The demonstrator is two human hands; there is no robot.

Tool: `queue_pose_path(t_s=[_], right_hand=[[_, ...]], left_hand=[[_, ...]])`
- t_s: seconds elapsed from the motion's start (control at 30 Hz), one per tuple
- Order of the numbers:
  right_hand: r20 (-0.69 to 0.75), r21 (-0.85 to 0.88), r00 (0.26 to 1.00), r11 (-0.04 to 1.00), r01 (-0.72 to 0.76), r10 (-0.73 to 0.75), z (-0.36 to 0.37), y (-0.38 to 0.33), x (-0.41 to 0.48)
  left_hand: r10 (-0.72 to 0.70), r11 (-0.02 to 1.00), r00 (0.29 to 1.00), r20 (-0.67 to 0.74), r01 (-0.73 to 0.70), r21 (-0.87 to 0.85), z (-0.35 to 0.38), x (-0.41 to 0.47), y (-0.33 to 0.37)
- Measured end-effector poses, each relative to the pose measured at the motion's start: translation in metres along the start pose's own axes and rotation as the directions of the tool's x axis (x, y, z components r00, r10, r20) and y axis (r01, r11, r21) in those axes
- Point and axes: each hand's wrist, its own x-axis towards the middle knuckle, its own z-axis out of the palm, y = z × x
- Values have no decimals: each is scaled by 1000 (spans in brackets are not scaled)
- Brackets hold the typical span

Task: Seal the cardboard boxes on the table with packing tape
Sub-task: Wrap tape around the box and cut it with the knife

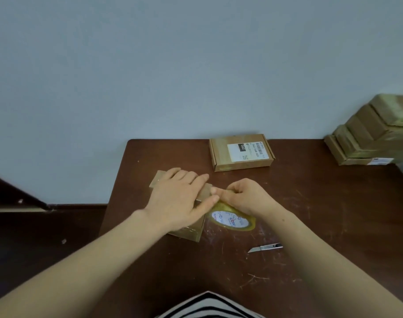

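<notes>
Left hand [179, 198] flat, fingers straight, pressing box [193, 232]; right hand [246, 196] at 3 o'clock pinching tape [232, 219].

- Small silver metal utility knife [265, 247], at 5 o'clock of view centre: lies flat, blade extended, tip toward 9 o'clock; rear end hidden.
- Pale blue-grey painted wall [195, 65]: fills the view from 9 through 12 to 3 o'clock.
- Dark brown floor [35, 237], at 8 o'clock, bearing one small pale scrap [64, 241].
- Black-and-white striped fabric garment [209, 306], at 6 o'clock, bottom edge.
</notes>
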Motion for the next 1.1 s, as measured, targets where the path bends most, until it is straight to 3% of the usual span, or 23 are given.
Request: queue_pose_path(t_s=[0.17, 0.23, 0.33, 0.4, 0.47, 0.5, 0.6, 0.63, 0.73, 0.77, 0.8, 0.87, 0.93, 1.1], right_hand=[[-13, -15, 1000, 1000, 20, -21, 0, -1, -2], [74, 10, 997, 999, 31, -32, -9, -8, -5], [212, 238, 965, 966, 103, -155, -42, -18, -16], [193, 508, 938, 847, 155, -288, -61, -22, -18], [139, 669, 921, 721, 184, -364, -61, -31, -13], [127, 647, 920, 734, 207, -371, -53, -36, -8], [110, 562, 946, 804, 193, -304, -17, -58, 3], [94, 552, 951, 810, 196, -295, -6, -65, 8], [89, 453, 954, 865, 218, -287, 27, -86, 25], [96, 404, 955, 888, 220, -280, 39, -91, 31], [109, 358, 957, 909, 213, -268, 49, -97, 36], [136, 297, 962, 936, 188, -236, 68, -105, 43], [133, 273, 968, 947, 171, -213, 73, -107, 47], [271, 293, 945, 951, 103, -186, 61, -92, 45]], left_hand=[[178, 982, 908, 379, -191, -4, -2, 20, -13], [182, 982, 904, 386, -150, -111, -4, 28, -13], [81, 919, 967, 240, 21, -394, -11, 21, -28], [-74, 698, 977, 199, 193, -690, -13, 10, -42], [-202, 427, 956, 214, 282, -859, -8, -2, -49], [-244, 345, 940, 240, 316, -884, -3, -8, -50], [-306, 258, 895, 324, 406, -877, 12, -22, -58], [-312, 183, 886, 344, 411, -893, 15, -27, -63], [-397, -334, 810, 431, 309, -890, 28, -35, -73], [-445, -451, 767, 462, 253, -856, 34, -37, -72], [-498, -501, 708, 501, 236, -832, 44, -38, -72], [-586, -500, 594, 552, 271, -823, 61, -40, -69], [-650, -463, 527, 548, 296, -835, 76, -40, -67], [-703, -424, 524, 480, 232, -875, 90, -44, -69]])
